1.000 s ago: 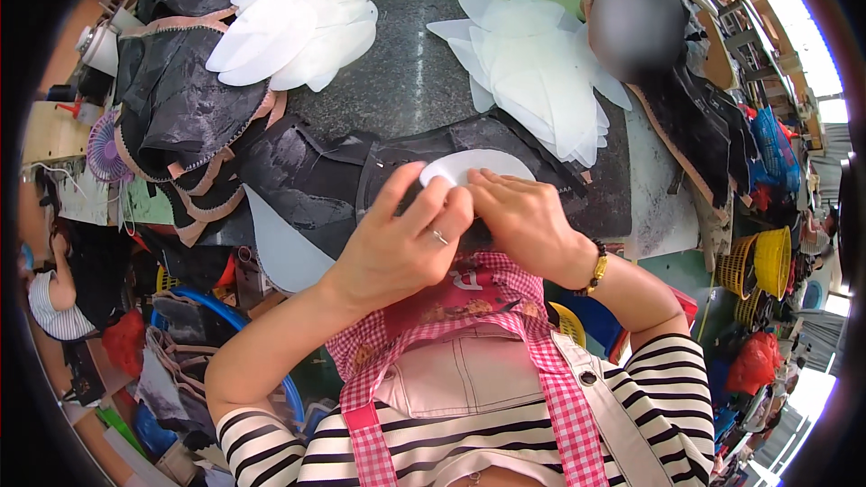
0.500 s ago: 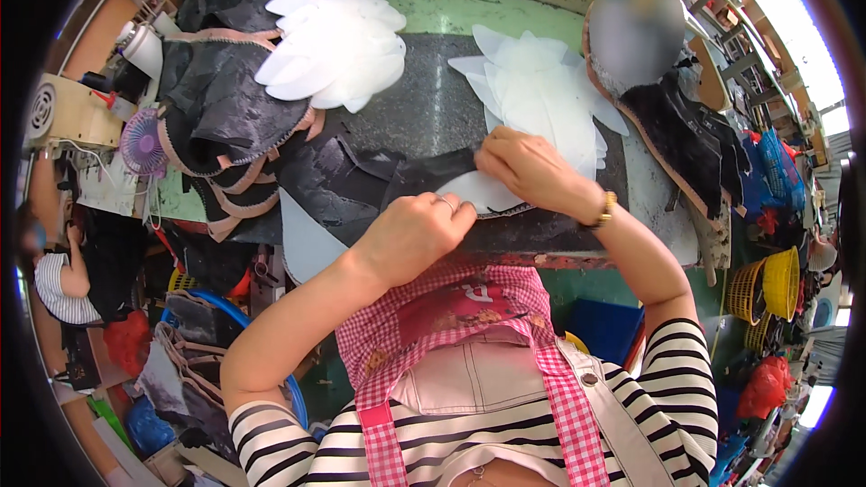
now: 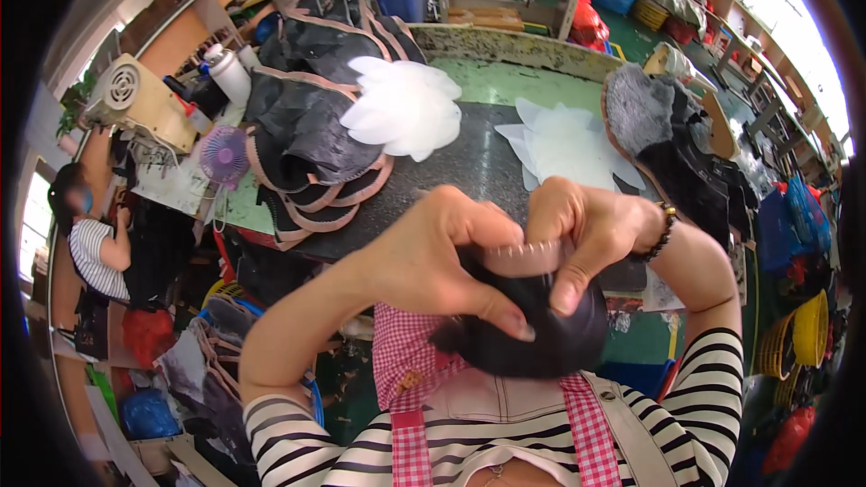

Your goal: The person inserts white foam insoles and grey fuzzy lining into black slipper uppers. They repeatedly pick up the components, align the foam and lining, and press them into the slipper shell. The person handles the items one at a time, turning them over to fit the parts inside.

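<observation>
Material (image 3: 555, 343), black with a pale stitched band (image 3: 523, 259), sits between my left grip (image 3: 442, 252) and right grip (image 3: 595, 227), both pinching it; the band runs crosswise, the black bulk bulges toward my chest, overall long axis unclear.

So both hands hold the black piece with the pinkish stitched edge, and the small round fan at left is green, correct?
Nearly: the head view shows the small round fan at left is purple. The left hand and right hand do hold the pinkish-edged black piece.

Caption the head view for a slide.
Left hand and right hand grip a black piece with stitched pinkish trim; white cutouts lie beyond.
</observation>
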